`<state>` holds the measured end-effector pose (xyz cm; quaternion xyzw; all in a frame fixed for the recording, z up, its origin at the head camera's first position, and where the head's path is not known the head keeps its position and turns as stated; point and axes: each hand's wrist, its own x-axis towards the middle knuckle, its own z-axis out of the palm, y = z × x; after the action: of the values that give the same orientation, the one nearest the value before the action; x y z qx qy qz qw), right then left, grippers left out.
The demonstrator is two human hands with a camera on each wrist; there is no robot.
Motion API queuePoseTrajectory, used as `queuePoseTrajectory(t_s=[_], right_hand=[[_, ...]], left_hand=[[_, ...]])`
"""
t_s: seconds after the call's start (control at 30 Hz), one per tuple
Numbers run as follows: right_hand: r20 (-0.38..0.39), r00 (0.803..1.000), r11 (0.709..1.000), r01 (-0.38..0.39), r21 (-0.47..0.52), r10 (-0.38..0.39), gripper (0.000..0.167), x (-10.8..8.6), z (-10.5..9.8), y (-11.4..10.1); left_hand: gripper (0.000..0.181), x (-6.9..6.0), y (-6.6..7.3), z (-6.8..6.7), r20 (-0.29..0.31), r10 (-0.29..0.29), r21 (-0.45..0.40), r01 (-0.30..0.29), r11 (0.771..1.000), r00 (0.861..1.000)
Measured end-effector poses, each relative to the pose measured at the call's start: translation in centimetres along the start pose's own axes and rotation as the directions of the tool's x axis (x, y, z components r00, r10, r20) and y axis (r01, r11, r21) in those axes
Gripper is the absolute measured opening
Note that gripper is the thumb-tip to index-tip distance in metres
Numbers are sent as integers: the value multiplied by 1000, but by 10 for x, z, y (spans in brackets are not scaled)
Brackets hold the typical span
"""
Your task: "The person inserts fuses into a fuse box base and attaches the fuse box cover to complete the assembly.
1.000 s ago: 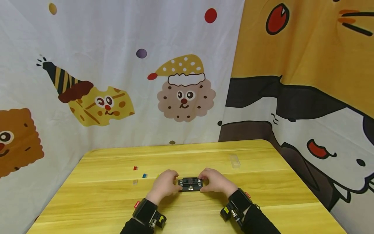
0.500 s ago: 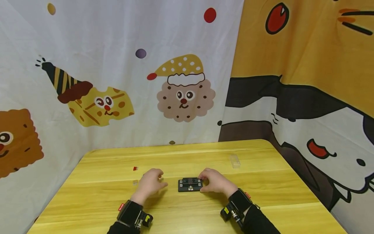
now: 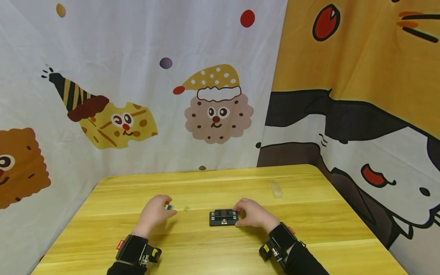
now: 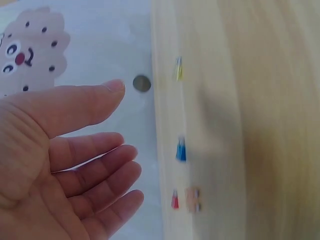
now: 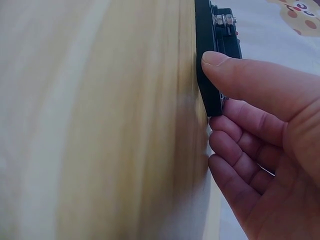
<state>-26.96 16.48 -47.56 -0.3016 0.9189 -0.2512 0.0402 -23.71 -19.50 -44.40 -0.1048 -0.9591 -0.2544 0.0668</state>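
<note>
"Black block with silvery metal fittings: position?"

"Flat on the wood-grain table, long side running left to right, between the two hands."

"Right hand?"

"Clamped on the block's right end. Thumb lies against the near edge; index finger at the end, partly hidden in the right wrist view."

"Left hand?"

"Thumb and fingers apart, palm side showing in the left wrist view. In the head view, the blue piece shows just beside its fingertips."

"Other small pieces?"

"Yellow piece: on the table between the blue one and the block. Red piece and pale piece: side by side, blurred. Whether those two touch, cannot tell."

"Farther back?"

"Clear box on the table, beyond the right hand. Printed cloth hangs behind the far edge."
</note>
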Motion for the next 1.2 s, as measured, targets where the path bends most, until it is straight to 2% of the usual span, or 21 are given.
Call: queuePoseTrajectory(t_s=[0.4, 0.7, 1.0, 1.2], right_hand=[[1, 1000, 1000, -2, -16, 2, 45, 0, 2, 2], [-3, 1000, 1000, 7, -19, -7, 45, -1, 1, 0], [-9, 1000, 1000, 14, -23, -15, 44, -2, -1, -3], [-18, 1000, 999, 22, -35, -23, 43, -2, -1, -3]], left_hand=[[46, -1, -25, -19, 28, -46, -17, 47, 999, 999], [36, 1, -38, -15, 41, -66, 12, 65, 998, 997], [28, 0, -42, -15, 54, -104, 29, 102, 994, 993], [24, 1, -47, -13, 47, -87, 43, 85, 995, 995]])
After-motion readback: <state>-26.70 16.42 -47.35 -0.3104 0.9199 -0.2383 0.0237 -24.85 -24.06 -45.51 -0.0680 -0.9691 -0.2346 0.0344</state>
